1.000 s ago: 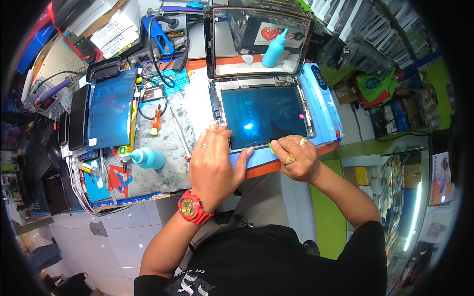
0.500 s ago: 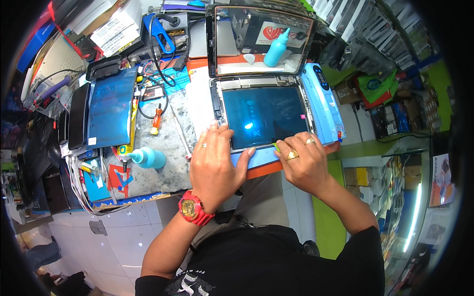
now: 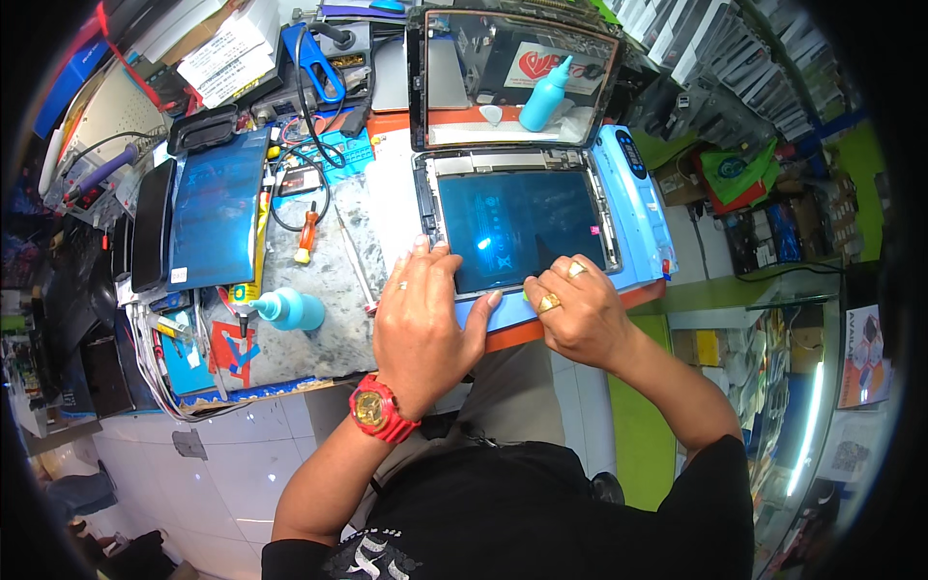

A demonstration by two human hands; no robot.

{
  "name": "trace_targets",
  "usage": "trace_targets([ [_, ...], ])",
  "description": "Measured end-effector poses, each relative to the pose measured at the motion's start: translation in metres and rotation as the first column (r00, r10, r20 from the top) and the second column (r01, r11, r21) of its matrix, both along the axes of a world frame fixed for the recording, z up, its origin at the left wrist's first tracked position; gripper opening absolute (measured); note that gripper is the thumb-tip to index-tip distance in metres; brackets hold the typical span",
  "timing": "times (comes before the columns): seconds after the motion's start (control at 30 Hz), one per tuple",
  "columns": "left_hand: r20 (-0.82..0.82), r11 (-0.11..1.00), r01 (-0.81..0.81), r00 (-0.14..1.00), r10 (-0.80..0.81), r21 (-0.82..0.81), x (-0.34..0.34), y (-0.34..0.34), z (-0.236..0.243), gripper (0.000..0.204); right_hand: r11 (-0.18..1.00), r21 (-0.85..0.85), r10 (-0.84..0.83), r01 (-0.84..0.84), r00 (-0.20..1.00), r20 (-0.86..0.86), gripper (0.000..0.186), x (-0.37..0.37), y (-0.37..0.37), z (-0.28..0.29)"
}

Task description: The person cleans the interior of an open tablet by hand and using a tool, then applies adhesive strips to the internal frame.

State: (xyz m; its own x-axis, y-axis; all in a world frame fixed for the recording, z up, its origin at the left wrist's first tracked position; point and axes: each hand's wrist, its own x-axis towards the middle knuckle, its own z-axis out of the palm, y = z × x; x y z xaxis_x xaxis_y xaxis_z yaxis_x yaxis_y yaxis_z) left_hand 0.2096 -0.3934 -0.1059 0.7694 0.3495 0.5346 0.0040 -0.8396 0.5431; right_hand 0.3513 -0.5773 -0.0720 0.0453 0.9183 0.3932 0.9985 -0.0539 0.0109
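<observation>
An opened tablet [image 3: 522, 227] with a dark blue screen panel lies before me on a light-blue flat device [image 3: 633, 208]. My left hand [image 3: 425, 304] rests on its near left corner, fingers stretched and thumb spread along the near edge; a red watch is on that wrist. At the near edge, right of the middle, my right hand [image 3: 580, 309] is closed around a small green pick [image 3: 528, 293], mostly hidden by the fingers. A dark-framed glass panel [image 3: 418, 87] stands upright behind the tablet.
A turquoise squeeze bottle [image 3: 295, 309] stands left of my left hand; another bottle [image 3: 544, 97] shows within the glass panel's outline. Nearby lie an orange-handled screwdriver [image 3: 307, 237], a thin metal tool [image 3: 356, 266] and a blue sheet [image 3: 217, 213]. Glass shelving [image 3: 802, 416] is at right.
My right hand with the green pick has shifted slightly left along the tablet's near edge, toward my left thumb. My left hand has stayed nearly in place.
</observation>
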Motion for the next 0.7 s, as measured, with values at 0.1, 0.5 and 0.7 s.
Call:
trace_targets([
  [0.1, -0.002, 1.000, 0.007, 1.000, -0.007, -0.027, 0.000, 0.001, 0.001, 0.051, 0.992, -0.124, -0.004, 0.007, 1.000, 0.029, 0.015, -0.002, 0.006, 0.015],
  [0.5, 0.029, 0.997, 0.020, 0.999, -0.018, -0.075, -0.002, 0.002, 0.004, 0.062, 0.986, -0.165, -0.035, 0.025, 0.998, -0.054, 0.010, 0.002, 0.008, 0.029],
  [0.7, 0.029, 0.997, 0.011, 1.000, -0.009, -0.070, -0.001, 0.002, 0.002, 0.068, 0.988, -0.152, 0.005, -0.015, 0.998, -0.061, 0.005, 0.005, 0.015, 0.023],
])
